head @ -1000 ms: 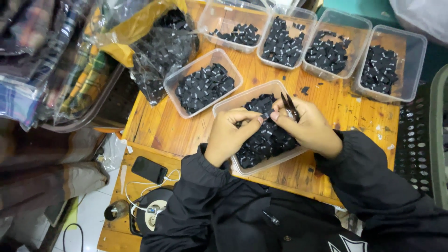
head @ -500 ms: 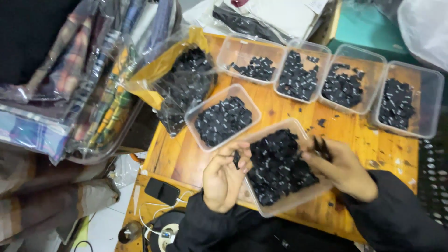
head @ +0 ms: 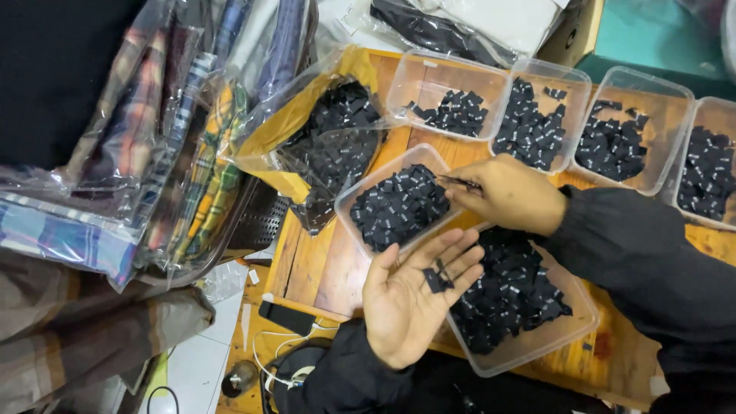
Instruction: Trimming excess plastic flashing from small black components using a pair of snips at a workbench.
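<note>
I am pinching slim dark metal tweezers (head: 460,182) in my right hand (head: 510,193), their tips over the clear plastic tub of small black square tags (head: 399,205) near the wooden bench's (head: 322,264) left edge, while my left hand (head: 410,295) is lying open, palm up, cradling a few small black tags (head: 437,277) beside the nearest clear plastic tub (head: 529,349).

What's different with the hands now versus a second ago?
The left hand has turned palm up and open, a few small black pieces lying on it. The right hand has left the near container and reaches with its thin dark tool over the next container. The back row of containers and the wooden table stayed put.
</note>
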